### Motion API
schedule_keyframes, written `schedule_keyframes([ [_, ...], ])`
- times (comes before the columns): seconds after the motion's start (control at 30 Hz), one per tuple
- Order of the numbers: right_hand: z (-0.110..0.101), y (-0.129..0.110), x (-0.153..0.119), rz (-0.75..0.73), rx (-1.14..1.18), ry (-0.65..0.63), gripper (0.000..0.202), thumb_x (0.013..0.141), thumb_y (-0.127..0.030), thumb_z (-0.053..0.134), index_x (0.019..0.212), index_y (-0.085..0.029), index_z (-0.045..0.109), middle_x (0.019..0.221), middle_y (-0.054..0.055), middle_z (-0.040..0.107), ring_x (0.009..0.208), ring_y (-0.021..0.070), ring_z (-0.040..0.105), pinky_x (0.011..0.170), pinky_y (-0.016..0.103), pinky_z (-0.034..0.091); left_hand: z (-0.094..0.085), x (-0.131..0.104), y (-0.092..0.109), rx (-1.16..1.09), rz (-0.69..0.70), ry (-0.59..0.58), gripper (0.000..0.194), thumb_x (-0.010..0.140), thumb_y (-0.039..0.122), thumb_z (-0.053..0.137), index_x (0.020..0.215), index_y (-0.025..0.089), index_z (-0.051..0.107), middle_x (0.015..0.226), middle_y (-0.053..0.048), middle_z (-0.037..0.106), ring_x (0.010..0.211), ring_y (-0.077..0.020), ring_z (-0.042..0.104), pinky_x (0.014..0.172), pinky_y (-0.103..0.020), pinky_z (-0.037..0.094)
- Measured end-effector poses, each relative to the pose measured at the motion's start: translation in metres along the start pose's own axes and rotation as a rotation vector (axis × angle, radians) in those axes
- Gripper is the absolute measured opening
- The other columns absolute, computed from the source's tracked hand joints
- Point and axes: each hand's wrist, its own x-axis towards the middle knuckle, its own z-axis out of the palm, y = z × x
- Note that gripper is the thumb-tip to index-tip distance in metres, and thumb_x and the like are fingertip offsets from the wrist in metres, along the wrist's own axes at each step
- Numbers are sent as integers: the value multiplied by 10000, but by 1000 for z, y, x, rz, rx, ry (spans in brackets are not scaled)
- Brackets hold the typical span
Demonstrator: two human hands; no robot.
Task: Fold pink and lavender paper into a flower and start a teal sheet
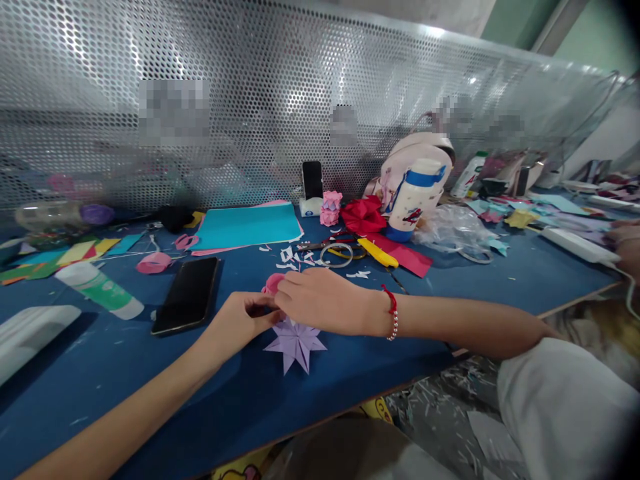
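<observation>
My left hand (249,318) and my right hand (325,301) meet over the front of the blue table, fingers closed and fingertips together. A curled pink piece (273,283), seemingly paper, shows just behind the joined fingers and appears to be pinched between them; most of it is hidden. Right below my fingers sits a folded light purple paper star (296,343) with several sharp points. Its upper part is covered by my hands, and I cannot tell whether they touch it. A red and beaded bracelet circles my right wrist.
A black phone (187,295) and a glue tube (103,289) lie left. Behind are blue paper sheets (245,223), white scraps, a tape ring (336,255), a yellow cutter (377,253), a red paper flower (363,215) and a bottle (415,200). Another person's hand (625,240) is far right.
</observation>
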Motion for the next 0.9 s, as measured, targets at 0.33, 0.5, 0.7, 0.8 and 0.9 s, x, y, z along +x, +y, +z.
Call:
schedule_keyframes([
  [0.33,-2,-7,0,48,30,4,226,1005,-100,435,1153,-49,599,1132,161,667,1088,265,577,722,368,508,1,-3,4,-9,44,-18,142,621,283,733,718,183,762,704,-30,759,640,-201,657,641,-287,532],
  [0.5,-1,-9,1,37,27,45,242,1012,-96,408,1120,-49,620,1100,149,677,1064,266,578,713,365,495,1,-2,3,35,112,-3,113,618,268,707,686,185,741,654,-8,732,602,-183,620,596,-271,498],
  [0.7,-2,-11,2,31,6,102,242,994,-63,407,1017,-72,648,1006,144,699,986,252,583,678,350,469,3,-4,5,-13,115,5,68,610,245,686,638,185,699,603,2,692,623,-185,620,583,-253,478],
  [0.8,-5,-12,2,20,12,105,257,994,-56,399,999,-77,655,1013,147,702,982,250,579,678,347,464,5,-5,6,-24,94,15,94,626,265,695,657,177,699,630,-9,697,630,-187,613,564,-247,466],
  [0.9,-12,-12,0,31,38,60,239,991,-68,418,1025,-72,655,1077,159,697,1009,254,579,673,345,466,5,-6,3,-13,91,11,153,670,298,691,737,162,714,790,-55,753,710,-208,636,595,-261,479],
])
